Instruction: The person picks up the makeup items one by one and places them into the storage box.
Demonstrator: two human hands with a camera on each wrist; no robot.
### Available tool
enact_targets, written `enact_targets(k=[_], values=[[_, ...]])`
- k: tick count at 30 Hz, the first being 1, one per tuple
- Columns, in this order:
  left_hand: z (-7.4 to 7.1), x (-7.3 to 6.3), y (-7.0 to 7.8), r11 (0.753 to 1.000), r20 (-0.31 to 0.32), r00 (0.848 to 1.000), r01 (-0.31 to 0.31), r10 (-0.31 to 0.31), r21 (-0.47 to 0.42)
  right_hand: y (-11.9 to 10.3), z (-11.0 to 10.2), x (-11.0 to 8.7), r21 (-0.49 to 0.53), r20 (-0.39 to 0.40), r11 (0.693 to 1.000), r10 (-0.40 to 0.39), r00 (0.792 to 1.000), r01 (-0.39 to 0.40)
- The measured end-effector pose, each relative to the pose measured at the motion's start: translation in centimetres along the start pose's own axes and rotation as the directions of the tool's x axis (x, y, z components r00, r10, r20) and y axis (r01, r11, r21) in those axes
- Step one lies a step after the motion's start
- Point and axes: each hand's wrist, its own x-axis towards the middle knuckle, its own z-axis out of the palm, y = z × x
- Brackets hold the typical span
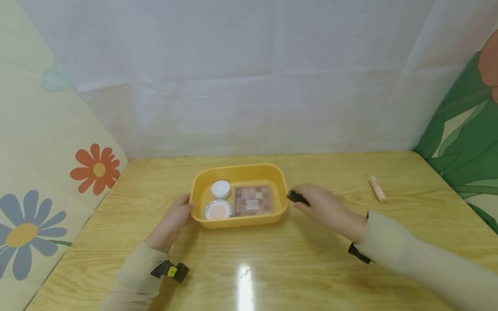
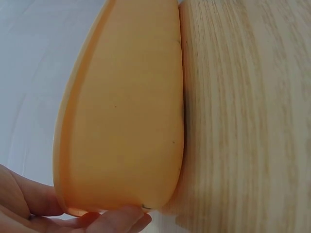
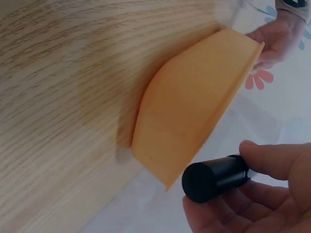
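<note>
A yellow plastic basket (image 1: 241,223) sits on the wooden table, its left end gripped by my left hand (image 1: 177,219). In the left wrist view those fingers (image 2: 116,221) curl round the basket's end. At the basket's right end, my right hand (image 1: 327,207) holds a short black cylinder (image 3: 214,178), like a lipstick tube, between thumb and fingers. Its black end points toward the basket's rim. Inside the basket lie an eyeshadow palette (image 1: 253,201), a round white case (image 1: 221,189) and a round compact (image 1: 218,210) with a beige centre.
To the right on the table (image 1: 249,250) lies a pale pink stick-shaped tube (image 1: 377,189). A white cloth (image 1: 249,108) hangs behind the table's back edge, and flower-patterned cloths (image 1: 35,151) flank both sides.
</note>
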Motion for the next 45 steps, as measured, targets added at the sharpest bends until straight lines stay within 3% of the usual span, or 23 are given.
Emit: enact_targets(k=[9,18,22,32,37,45], values=[[0.1,-0.3,-0.2,1.0,-0.021,1.0,-0.005,0.006,0.015,-0.9,0.9,1.1,-0.041,-0.004,0.992,-0.117,0.993,0.117],[0.1,-0.2,0.0,1.0,-0.004,1.0,-0.009,0.009,-0.008,-1.6,1.2,1.7,-0.129,0.017,0.975,-0.182,0.983,0.183],[0.1,-0.1,0.2,1.0,-0.001,1.0,-0.003,0.003,-0.006,-2.1,1.2,2.4,-0.108,0.031,0.971,-0.21,0.977,0.212],[0.1,0.0,0.0,1.0,-0.012,1.0,-0.01,0.01,-0.001,-3.3,2.0,3.7,0.02,0.147,0.994,-0.106,0.983,0.104],[0.0,0.0,0.2,1.0,0.0,1.0,-0.026,0.026,-0.007,-3.8,1.9,4.6,0.07,0.172,0.994,-0.093,0.981,0.083],[0.1,0.0,0.0,1.0,-0.01,1.0,-0.017,0.017,0.001,-4.5,2.1,6.7,-0.053,0.25,0.994,-0.079,0.965,0.096]])
